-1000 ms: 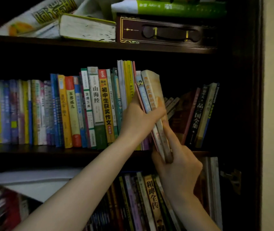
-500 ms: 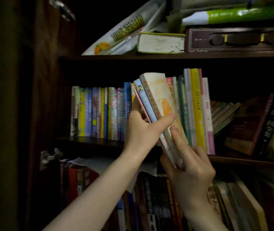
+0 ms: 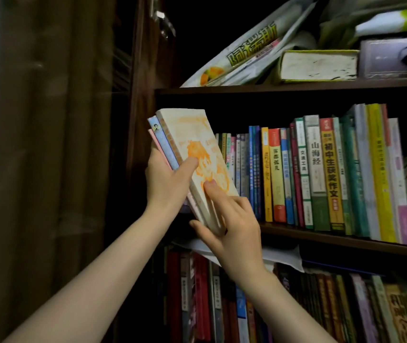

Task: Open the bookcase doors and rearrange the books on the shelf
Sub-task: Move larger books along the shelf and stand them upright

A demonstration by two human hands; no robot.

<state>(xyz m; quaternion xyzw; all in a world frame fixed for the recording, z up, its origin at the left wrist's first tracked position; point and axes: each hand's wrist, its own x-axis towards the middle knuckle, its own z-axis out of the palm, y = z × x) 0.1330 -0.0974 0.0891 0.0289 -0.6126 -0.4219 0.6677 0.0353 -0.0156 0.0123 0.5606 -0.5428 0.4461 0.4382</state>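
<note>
- A left hand (image 3: 166, 181) grips a small stack of three books (image 3: 192, 154), tilted, at the left end of the middle shelf (image 3: 346, 237).
- The right hand (image 3: 232, 226) pinches the stack's lower edge.
- A row of upright books (image 3: 321, 174) stands just right of the stack.

A grey-green spine (image 3: 316, 169) on the middle shelf is showing 山海经, an orange spine (image 3: 331, 174) beside it is reading 初中生获奖作文, a white spine (image 3: 302, 169) to their left is bearing 交通工具, and a red-topped yellow spine (image 3: 276, 174) is carrying 雾都孤儿. Other lettering is staying too blurred to read.
</note>
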